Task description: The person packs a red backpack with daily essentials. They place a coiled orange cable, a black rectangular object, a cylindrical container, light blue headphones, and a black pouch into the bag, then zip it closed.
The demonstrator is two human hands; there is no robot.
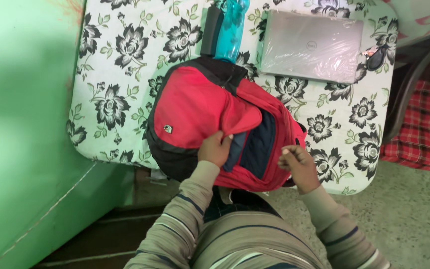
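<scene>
While the striped sleeves (255, 239) fill the nearest part of the view, both hands reach up to a red backpack (200, 109) lying at the near edge of a table; the left hand (215, 148) is closed on the edge of the bag's red front flap, fingers curled over it, holding the compartment open so the dark blue lining (257, 144) shows; the right hand (297, 162) is loosely clenched at the right side of the opening, touching the bag's red rim, though what it pinches there is too small to tell; the backpack has black trim along its left side and top; the table is covered by a white cloth with black flowers (120, 60), and a green wall (26, 124) stands to its left; beyond the bag, at the far edge, a teal bottle (232, 30) lies beside a dark flat case (210, 30); right of these rests a closed grey laptop (312, 45) wrapped in clear plastic; far right, red checked fabric (424, 129) hangs past the table
</scene>
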